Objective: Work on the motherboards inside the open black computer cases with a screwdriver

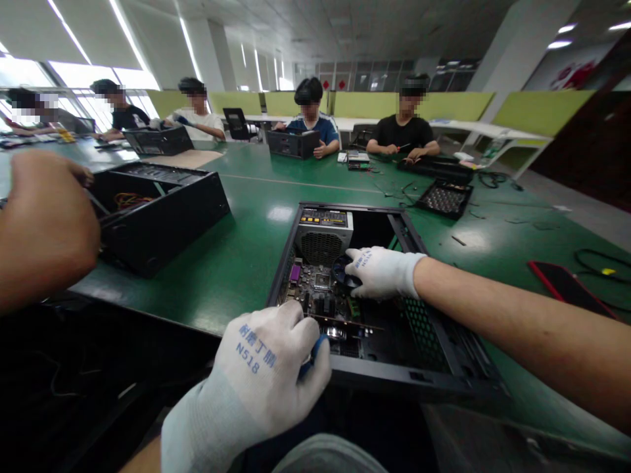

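An open black computer case (394,374) lies on its side in front of me. Inside it are a power supply (325,246) at the far left and a motherboard (308,282) with a purple port and a bare CPU socket. My right hand (377,270), in a white glove, grips a round black cooling fan (341,269) beside that socket; the fan's far side is hidden by the fingers. At the near left corner, my gloved left hand (271,368) is curled over the case edge, beside an expansion card (345,322). Its fingertips are partly hidden.
Another open case (167,220) stands to the left, with a person's bare arm (44,230) by it. Cables, a dark drive cage (446,197) and a red-edged black panel (566,286) lie to the right on the green table (246,263). Several people work across it.
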`<state>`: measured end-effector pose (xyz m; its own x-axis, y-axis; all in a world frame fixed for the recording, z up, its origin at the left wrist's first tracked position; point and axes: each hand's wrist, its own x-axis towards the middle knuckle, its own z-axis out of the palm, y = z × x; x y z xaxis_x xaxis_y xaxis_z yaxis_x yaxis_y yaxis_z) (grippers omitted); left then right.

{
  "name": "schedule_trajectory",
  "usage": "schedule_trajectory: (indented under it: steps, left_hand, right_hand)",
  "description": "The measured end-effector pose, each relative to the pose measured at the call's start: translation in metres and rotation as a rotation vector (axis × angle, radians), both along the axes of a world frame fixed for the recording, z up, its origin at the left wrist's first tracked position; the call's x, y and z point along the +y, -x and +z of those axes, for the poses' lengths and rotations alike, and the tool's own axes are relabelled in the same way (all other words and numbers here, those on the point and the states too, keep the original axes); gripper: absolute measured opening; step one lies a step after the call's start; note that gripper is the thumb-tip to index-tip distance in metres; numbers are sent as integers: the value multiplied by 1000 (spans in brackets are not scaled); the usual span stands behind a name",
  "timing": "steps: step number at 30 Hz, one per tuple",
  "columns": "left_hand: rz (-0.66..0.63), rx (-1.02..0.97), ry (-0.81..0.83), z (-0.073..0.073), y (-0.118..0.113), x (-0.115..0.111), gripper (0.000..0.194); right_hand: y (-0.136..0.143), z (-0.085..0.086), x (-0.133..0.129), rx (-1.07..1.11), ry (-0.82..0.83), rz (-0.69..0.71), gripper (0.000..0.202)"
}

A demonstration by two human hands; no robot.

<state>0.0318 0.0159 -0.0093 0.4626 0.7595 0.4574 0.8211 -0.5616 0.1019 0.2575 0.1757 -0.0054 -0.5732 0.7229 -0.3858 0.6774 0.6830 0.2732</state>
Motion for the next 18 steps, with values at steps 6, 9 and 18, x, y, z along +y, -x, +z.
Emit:
schedule_trajectory:
  steps: [6, 9, 18]
  left_hand:
    - [5, 0, -1, 1, 0, 0, 22]
    - [9, 2, -2, 0, 0, -1, 22]
    - [8, -10, -9, 0, -1, 0, 22]
  right_hand:
    - [5, 2, 1, 26, -5, -89, 60]
    - [6, 4, 0, 52, -14, -115, 75]
    - [2, 7, -4, -5, -199, -101, 78]
